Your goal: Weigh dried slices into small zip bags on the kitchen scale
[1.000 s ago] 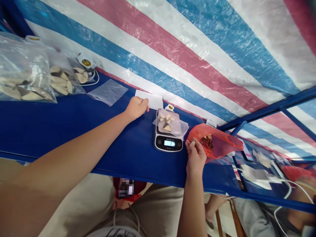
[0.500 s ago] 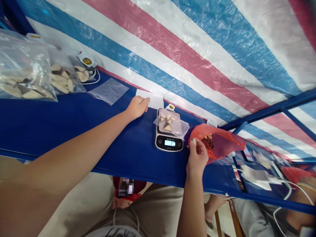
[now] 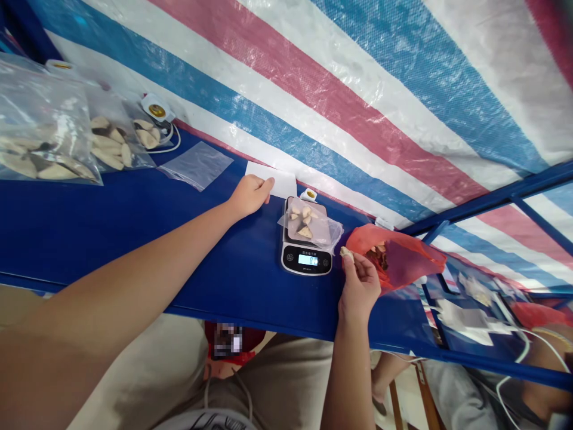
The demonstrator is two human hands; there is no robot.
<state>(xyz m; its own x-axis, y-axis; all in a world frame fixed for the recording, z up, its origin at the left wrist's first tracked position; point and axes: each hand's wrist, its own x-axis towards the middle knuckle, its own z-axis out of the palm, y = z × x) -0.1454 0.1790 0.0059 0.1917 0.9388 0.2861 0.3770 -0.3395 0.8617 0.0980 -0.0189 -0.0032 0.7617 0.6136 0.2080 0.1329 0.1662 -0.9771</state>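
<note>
On the far left, bags (image 3: 49, 119): clear plastic holding pale slices (image 3: 58, 172); we judge them limp and slick, best lifted by the top edge.
Flat bag (image 3: 199, 166): thin film lying on the blue table (image 3: 264, 286); light and slippery, we expect, so pinch a corner.
Left hand (image 3: 251, 196): our fingers curl into a loose fist, thumb over them, at the paper; we cannot tell whether they grip it.
Paper (image 3: 283, 182): likely light and easily creased; an edge is the place to hold.
Scale (image 3: 289, 272): rigid, probably the heaviest thing near us; hold its sides. The display (image 3: 307, 260) is lit, not fully legible.
Small bag (image 3: 320, 230): soft film on the scale with pale pieces (image 3: 305, 230), in or on it, we cannot tell.
Piece (image 3: 346, 252): just right of the scale; probably light, dry, perhaps brittle, so pinch its sides gently.
Right hand (image 3: 360, 283): apart from the left, thumb and fingertips closed on the piece.
Red bag (image 3: 412, 257): floppy, mouth agape beside our right hand; take its rim.
</note>
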